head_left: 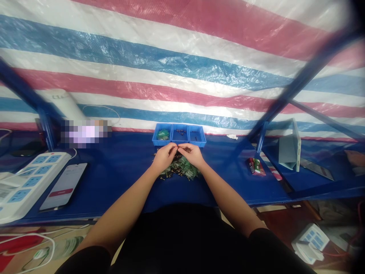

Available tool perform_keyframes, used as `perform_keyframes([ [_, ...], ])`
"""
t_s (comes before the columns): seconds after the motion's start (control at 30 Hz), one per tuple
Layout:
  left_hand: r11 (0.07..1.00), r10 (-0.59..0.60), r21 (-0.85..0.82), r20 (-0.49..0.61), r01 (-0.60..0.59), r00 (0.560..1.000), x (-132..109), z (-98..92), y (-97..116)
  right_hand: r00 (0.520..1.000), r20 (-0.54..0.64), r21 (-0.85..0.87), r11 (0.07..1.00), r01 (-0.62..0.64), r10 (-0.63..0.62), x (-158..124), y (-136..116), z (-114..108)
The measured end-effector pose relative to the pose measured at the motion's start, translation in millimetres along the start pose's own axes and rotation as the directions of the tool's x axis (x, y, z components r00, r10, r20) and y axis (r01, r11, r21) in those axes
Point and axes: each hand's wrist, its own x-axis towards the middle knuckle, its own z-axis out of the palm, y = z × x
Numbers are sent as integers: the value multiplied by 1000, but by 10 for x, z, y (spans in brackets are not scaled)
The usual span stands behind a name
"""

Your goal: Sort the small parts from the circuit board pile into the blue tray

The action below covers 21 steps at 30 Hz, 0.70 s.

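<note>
My left hand (pixel 164 156) and my right hand (pixel 192 155) meet at the fingertips, both pinched closed. Whatever lies between them is too small and dark to make out. Beneath my hands spreads a heap of clear green pieces (pixel 186 169), mixed with small dark and brass-coloured screw-like parts (pixel 168 175). Just beyond my fingers stand three joined blue bins (pixel 180 144). Green pieces (pixel 163 134) fill part of the left bin; a few small dark parts (pixel 180 131) lie in the middle one. The right bin (pixel 197 139) holds tiny dark bits.
On the blue table (pixel 122 171), a phone (pixel 64 186) and a white power strip (pixel 34 182) lie left. A small red and green box (pixel 256 166) sits right. Blue frame posts (pixel 260 137) rise on both sides; striped sheeting (pixel 182 68) hangs behind. Another person's hand (pixel 355 158) shows far right.
</note>
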Motion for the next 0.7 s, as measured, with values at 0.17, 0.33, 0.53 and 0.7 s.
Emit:
perform_keyframes([
  [0.17, 999, -8, 32, 37, 7, 999, -6, -18, 23, 1000, 4, -27, 1000, 13, -13, -2, 28, -5],
  [0.33, 999, -9, 42, 55, 6, 998, 0, -27, 34, 1000, 2, -32, 999, 11, -11, -2, 61, -2],
  [0.53, 999, -21, 51, 68, 17, 997, -3, -37, 45, 1000, 3, -35, 999, 11, -11, -2, 72, -1],
  [0.7, 998, -3, 58, 50, 0, 999, -1, -26, 34, 1000, -7, -27, 1000, 14, -14, -5, 34, -14],
])
